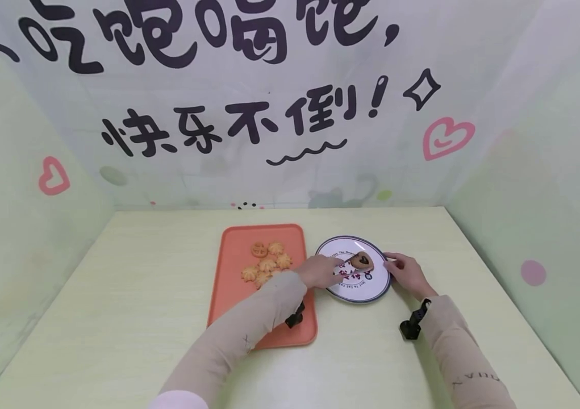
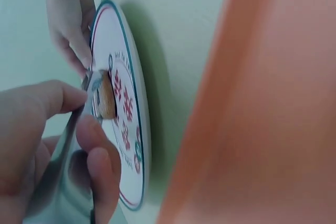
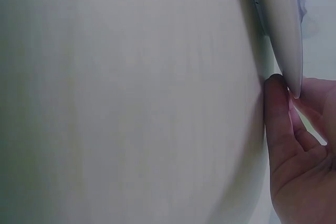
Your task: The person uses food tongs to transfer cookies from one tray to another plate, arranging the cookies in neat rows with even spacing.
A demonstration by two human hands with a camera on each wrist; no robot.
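My left hand [image 1: 320,271] reaches across the tray's right edge and holds metal tongs [image 2: 65,182] between thumb and fingers. The tongs' tips are around a round brown cookie [image 1: 362,261] with a dark heart on top. This cookie is at the face of a white plate [image 1: 361,296] with a blue rim and red print; whether it bears fully on the plate I cannot tell. At the plate's right side, my right hand [image 1: 409,275] pinches the rim, its fingers [image 3: 278,108] underneath in the right wrist view.
Left of the plate lies an orange tray [image 1: 233,298] with several flower-shaped cookies [image 1: 267,265] and a round cookie [image 1: 259,250] with a cut-out pattern. My left forearm passes over the tray. Behind the pale table [image 1: 131,295] stands a printed wall [image 1: 192,182].
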